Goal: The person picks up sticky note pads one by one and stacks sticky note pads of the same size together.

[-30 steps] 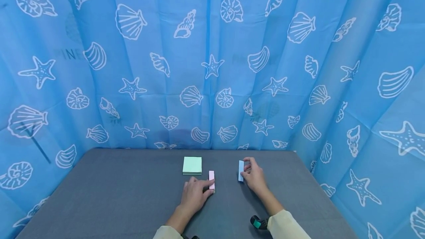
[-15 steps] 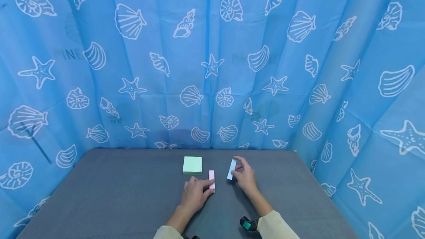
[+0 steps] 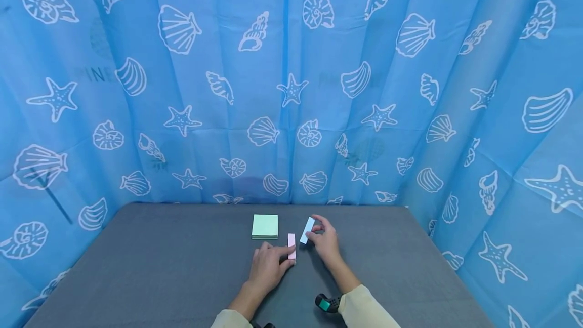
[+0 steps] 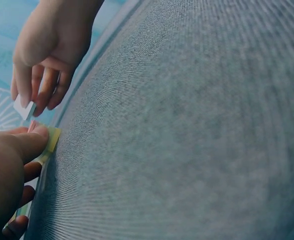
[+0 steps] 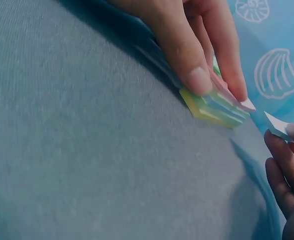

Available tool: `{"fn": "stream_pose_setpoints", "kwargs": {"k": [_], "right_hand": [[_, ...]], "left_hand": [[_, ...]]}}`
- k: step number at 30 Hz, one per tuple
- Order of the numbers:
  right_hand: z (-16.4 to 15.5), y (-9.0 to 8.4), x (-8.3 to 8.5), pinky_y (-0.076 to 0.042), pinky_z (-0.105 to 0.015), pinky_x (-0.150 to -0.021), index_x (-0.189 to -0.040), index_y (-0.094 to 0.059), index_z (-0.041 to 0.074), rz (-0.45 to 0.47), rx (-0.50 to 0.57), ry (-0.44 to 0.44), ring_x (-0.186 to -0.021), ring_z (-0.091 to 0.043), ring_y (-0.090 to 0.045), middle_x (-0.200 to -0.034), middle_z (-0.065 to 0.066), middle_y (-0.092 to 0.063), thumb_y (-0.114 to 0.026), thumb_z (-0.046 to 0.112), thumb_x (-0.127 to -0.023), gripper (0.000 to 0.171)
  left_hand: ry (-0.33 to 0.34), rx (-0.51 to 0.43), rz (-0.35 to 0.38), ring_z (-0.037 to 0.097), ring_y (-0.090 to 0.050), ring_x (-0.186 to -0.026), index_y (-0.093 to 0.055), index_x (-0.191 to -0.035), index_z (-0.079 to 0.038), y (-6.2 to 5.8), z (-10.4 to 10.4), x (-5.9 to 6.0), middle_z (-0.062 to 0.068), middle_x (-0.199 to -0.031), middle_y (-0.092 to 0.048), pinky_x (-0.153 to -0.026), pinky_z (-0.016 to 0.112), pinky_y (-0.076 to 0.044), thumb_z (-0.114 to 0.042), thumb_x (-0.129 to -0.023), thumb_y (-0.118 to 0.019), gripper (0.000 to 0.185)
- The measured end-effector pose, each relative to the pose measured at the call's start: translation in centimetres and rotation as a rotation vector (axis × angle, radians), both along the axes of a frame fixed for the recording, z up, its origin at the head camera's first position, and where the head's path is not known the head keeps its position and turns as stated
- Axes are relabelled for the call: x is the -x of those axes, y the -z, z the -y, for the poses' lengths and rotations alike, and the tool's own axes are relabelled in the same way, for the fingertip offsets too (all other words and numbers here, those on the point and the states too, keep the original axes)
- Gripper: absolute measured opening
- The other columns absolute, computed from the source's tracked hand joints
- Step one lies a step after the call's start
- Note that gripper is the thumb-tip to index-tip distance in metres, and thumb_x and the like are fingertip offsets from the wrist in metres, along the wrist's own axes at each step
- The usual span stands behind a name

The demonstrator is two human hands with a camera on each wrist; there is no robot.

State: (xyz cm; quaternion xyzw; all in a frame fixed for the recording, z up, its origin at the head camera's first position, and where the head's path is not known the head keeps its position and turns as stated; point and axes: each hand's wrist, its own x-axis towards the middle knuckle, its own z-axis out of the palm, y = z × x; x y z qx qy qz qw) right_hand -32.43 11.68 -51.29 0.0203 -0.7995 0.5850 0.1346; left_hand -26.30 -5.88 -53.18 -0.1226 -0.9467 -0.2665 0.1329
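A narrow sticky-note pad (image 3: 291, 246) with a pink top lies on the grey table (image 3: 159, 267). In the right wrist view the pad (image 5: 217, 107) shows yellow, blue and pink layers. My left hand (image 3: 287, 258) pinches it between thumb (image 5: 185, 60) and fingers. My right hand (image 3: 312, 234) pinches a loose pale blue strip (image 3: 307, 230), tilted and lifted just right of the pad's far end. The left wrist view shows the strip (image 4: 23, 107) under the right hand's fingertips, above my left thumb (image 4: 24, 145) and the pad (image 4: 52, 141).
A square green sticky-note pad (image 3: 264, 226) lies just left of the narrow pad's far end. A blue curtain (image 3: 291, 90) with white shell prints closes in the table on the back and both sides. A dark wrist device (image 3: 325, 303) sits on my right forearm.
My right hand has carried the blue strip leftward toward the pink-topped pad, and the strip now tilts. The left hand and the pad have stayed put.
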Motion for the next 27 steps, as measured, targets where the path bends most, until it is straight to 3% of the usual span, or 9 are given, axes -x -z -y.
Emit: {"fn": "stream_pose_setpoints", "kwargs": {"k": [7, 15, 27], "right_hand": [[1.2, 0.0, 0.4, -0.051, -0.029, -0.060, -0.124, -0.060, -0.001, 0.034, 0.096, -0.017, -0.064, -0.017, -0.059, -0.079, -0.009, -0.059, -0.071, -0.010, -0.080, 0.046], [2.0, 0.3, 0.5, -0.046, -0.029, -0.062, -0.120, -0.062, -0.001, 0.026, -0.042, -0.065, -0.071, -0.017, -0.056, -0.076, -0.004, -0.061, -0.072, -0.007, -0.082, 0.039], [2.1, 0.4, 0.5, -0.047, -0.033, -0.065, -0.119, -0.061, 0.001, 0.019, -0.131, -0.079, -0.070, -0.017, -0.055, -0.076, -0.003, -0.059, -0.072, -0.006, -0.083, 0.039]], "left_hand": [[-0.017, -0.015, 0.009, 0.011, -0.041, -0.077, -0.068, -0.123, -0.035, -0.1, -0.1, -0.1, -0.009, -0.108, -0.071, -0.065, 0.032, -0.031, -0.040, -0.084, -0.074, 0.039], [-0.017, -0.021, 0.026, 0.009, -0.039, -0.074, -0.070, -0.122, -0.034, 0.0, 0.0, -0.1, -0.011, -0.108, -0.070, -0.064, 0.032, -0.029, -0.039, -0.084, -0.074, 0.038], [0.014, -0.045, 0.024, 0.009, -0.040, -0.076, -0.069, -0.123, -0.033, 0.0, 0.2, 0.0, -0.012, -0.115, -0.068, -0.065, 0.032, -0.029, -0.037, -0.085, -0.074, 0.039]]}}
